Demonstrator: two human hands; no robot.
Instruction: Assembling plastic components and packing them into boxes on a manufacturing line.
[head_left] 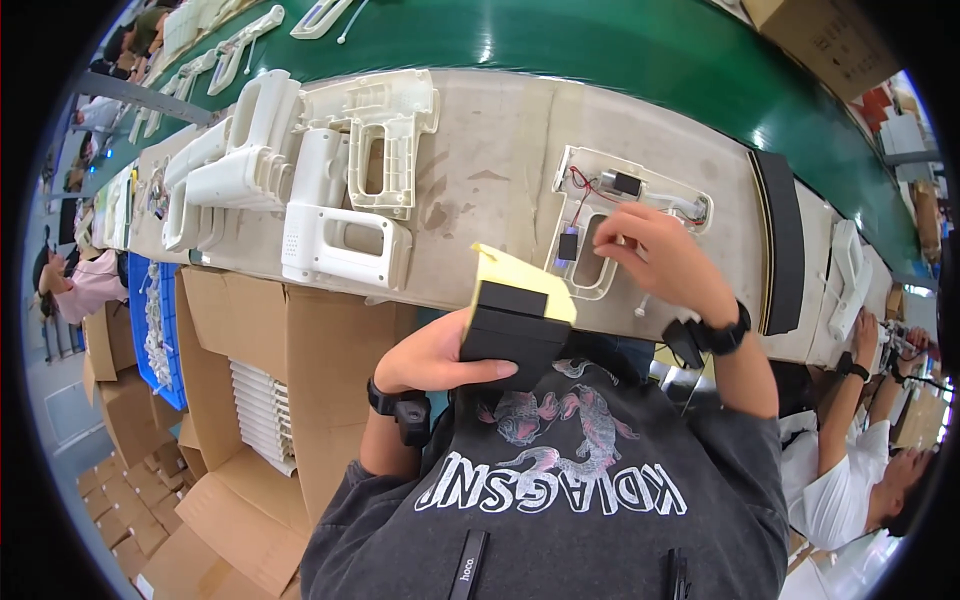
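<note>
Pads (515, 338), black and backed by a yellow sheet (518, 270), are gripped between thumb and fingers of the left hand (445, 358), before the torso; the right hand (652, 250) is held half curled over an open white housing (598, 198), whether anything is pinched there cannot be told

Bold white letters right across the dark shirt (640, 548) by the bench's (480, 150) near edge, small white print on a black clip (468, 562), perhaps faint printing on a carton (820, 40) beyond the far edge
</note>
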